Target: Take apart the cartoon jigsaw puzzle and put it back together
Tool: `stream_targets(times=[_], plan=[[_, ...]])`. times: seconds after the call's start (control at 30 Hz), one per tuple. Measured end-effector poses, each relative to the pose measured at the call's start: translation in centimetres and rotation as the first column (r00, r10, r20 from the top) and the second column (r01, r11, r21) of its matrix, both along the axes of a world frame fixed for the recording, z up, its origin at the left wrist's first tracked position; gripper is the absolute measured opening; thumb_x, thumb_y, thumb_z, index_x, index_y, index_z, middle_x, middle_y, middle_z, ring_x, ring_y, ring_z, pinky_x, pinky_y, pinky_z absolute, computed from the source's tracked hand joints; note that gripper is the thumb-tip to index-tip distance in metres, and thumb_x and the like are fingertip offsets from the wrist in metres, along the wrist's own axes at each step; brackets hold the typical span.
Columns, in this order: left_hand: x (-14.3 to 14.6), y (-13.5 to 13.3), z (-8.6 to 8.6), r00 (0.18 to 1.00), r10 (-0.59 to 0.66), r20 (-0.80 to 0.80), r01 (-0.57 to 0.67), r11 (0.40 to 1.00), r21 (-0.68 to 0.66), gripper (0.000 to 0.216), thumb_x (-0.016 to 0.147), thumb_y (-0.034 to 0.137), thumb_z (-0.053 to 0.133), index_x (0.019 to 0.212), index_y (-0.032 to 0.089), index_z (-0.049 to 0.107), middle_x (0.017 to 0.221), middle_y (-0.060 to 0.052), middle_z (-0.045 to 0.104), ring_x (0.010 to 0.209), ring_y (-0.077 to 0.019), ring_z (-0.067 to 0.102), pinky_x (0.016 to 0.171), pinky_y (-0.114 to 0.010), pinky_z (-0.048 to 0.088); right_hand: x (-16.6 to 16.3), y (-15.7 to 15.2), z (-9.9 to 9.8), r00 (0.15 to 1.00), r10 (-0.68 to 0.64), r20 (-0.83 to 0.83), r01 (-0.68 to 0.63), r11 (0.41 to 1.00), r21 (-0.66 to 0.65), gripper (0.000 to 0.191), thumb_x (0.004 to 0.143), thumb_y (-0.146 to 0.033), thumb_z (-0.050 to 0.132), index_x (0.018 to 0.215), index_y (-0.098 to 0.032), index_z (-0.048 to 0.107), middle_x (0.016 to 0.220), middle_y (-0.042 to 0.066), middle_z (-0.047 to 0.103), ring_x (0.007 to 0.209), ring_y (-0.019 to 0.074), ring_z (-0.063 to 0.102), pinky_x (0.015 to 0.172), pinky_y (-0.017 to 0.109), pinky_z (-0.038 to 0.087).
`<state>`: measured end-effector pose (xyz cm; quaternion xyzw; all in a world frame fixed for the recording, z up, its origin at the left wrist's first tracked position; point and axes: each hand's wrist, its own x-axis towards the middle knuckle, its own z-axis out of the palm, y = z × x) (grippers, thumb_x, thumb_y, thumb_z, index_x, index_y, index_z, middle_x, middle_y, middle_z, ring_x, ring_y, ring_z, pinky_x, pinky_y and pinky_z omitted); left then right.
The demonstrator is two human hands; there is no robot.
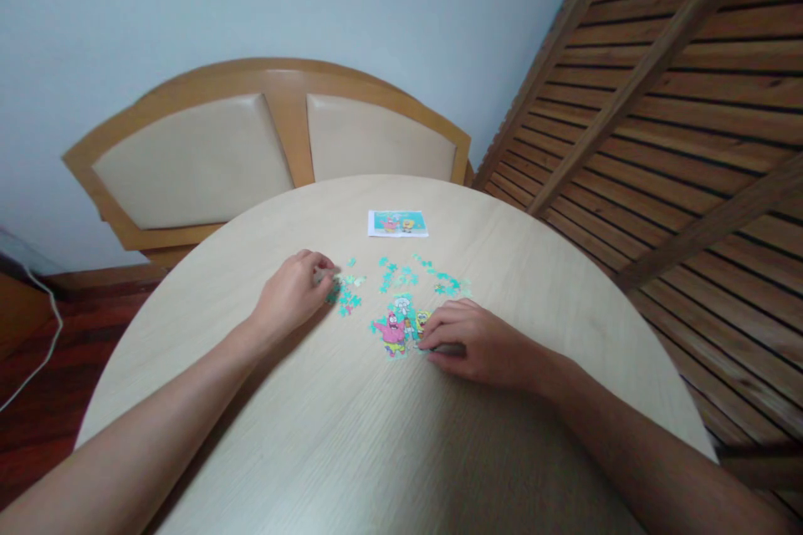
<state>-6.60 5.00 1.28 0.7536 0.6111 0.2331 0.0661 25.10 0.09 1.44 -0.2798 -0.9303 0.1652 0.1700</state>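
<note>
A partly joined cartoon puzzle (pixel 401 324), with a pink figure and a yellow one, lies mid-table. Several loose teal pieces (pixel 401 274) are scattered just beyond it. My left hand (pixel 294 294) rests at the left end of the scatter, fingers curled and pinched on a pale puzzle piece (pixel 324 275). My right hand (pixel 480 341) lies on the table touching the joined puzzle's right edge, fingers bent and pressed together over something I cannot make out. A small reference picture card (pixel 397 223) lies farther back.
The round light wooden table (pixel 351 451) fills the view. Behind it stands a wooden chair back with two cream pads (pixel 276 150). A slatted wooden wall (pixel 677 142) is at the right. A cable (pixel 38 334) hangs at the far left.
</note>
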Motion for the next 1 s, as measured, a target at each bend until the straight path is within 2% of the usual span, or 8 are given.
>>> stream_targets(times=[0.13,0.27,0.4,0.6,0.73,0.8,0.87,1.0], plan=[[-2.3,1.2,0.3,0.992,0.101,-0.072,-0.107,0.99,-0.089,0.03,0.091,0.037,0.052,0.098,0.016,0.072,0.099,-0.014,0.072,0.085,-0.0284,0.066,0.072,-0.037,0.047,0.0,0.0,0.0,1.0,-0.004,0.002,0.004,1.0,-0.006,0.016,0.087,-0.015,0.068,0.099,-0.022,0.076,0.104,0.004,0.076,0.098,0.0214,0.068,0.092,0.04,0.045],[-2.4,1.5,-0.1,0.996,0.039,-0.086,-0.05,0.99,-0.134,0.032,0.09,0.041,0.055,0.098,0.017,0.073,0.096,-0.013,0.073,0.084,-0.028,0.066,0.071,-0.036,0.046,0.0,0.1,-0.1,1.0,-0.001,-0.001,0.001,1.0,-0.01,0.014,0.089,-0.018,0.068,0.1,-0.022,0.076,0.103,0.005,0.076,0.098,0.0213,0.068,0.091,0.039,0.046],[-2.0,1.6,-0.4,0.996,0.0,-0.092,-0.014,0.988,-0.151,0.025,0.09,0.036,0.055,0.092,0.017,0.072,0.095,-0.012,0.074,0.081,-0.026,0.066,0.071,-0.034,0.045,0.1,0.2,-0.1,1.0,0.007,-0.006,-0.007,1.0,-0.012,0.014,0.09,-0.018,0.067,0.099,-0.022,0.076,0.103,0.005,0.076,0.097,0.0208,0.068,0.092,0.039,0.046],[-2.1,1.5,-0.5,1.0,-0.002,0.004,0.002,0.988,-0.155,0.018,0.09,0.034,0.057,0.091,0.018,0.066,0.092,-0.009,0.074,0.078,-0.0237,0.066,0.067,-0.031,0.042,0.0,0.1,0.1,1.0,0.001,0.005,-0.001,1.0,-0.007,0.014,0.09,-0.018,0.066,0.1,-0.022,0.076,0.104,0.005,0.076,0.098,0.0204,0.068,0.093,0.039,0.046],[-1.7,1.0,0.0,0.998,0.008,0.067,0.002,0.989,-0.148,0.019,0.091,0.035,0.057,0.093,0.019,0.067,0.089,-0.009,0.073,0.076,-0.0239,0.065,0.067,-0.032,0.042,0.0,0.0,0.2,1.0,-0.001,0.008,0.001,1.0,0.002,0.014,0.09,-0.017,0.067,0.1,-0.023,0.076,0.103,0.004,0.076,0.098,0.0206,0.068,0.092,0.039,0.046],[-1.1,0.7,0.4,0.991,-0.035,0.128,0.051,0.991,-0.125,0.021,0.094,0.035,0.055,0.093,0.019,0.068,0.089,-0.009,0.073,0.078,-0.024,0.065,0.07,-0.033,0.044,-0.1,0.0,0.2,1.0,-0.004,0.004,0.004,1.0,0.008,0.014,0.09,-0.017,0.066,0.099,-0.023,0.075,0.102,0.004,0.076,0.097,0.0203,0.068,0.092,0.039,0.045],[-0.2,0.0,0.6,0.971,-0.143,0.19,0.157,0.986,-0.064,0.022,0.095,0.034,0.053,0.092,0.019,0.068,0.093,-0.009,0.073,0.084,-0.0236,0.066,0.076,-0.034,0.046,-0.2,0.0,0.2,1.0,-0.001,0.0,0.001,1.0,0.007,0.013,0.092,-0.017,0.065,0.098,-0.023,0.075,0.1,0.004,0.076,0.096,0.02,0.068,0.091,0.038,0.046],[2.6,-2.2,0.6,0.893,-0.357,0.276,0.37,0.929,0.006,0.019,0.098,0.031,0.053,0.095,0.019,0.067,0.098,-0.008,0.072,0.091,-0.0221,0.065,0.082,-0.034,0.048,-0.4,-0.1,0.3,1.0,-0.009,-0.006,0.009,1.0,-0.001,0.013,0.095,-0.019,0.061,0.1,-0.021,0.073,0.098,0.006,0.075,0.094,0.0201,0.068,0.089,0.037,0.046]])
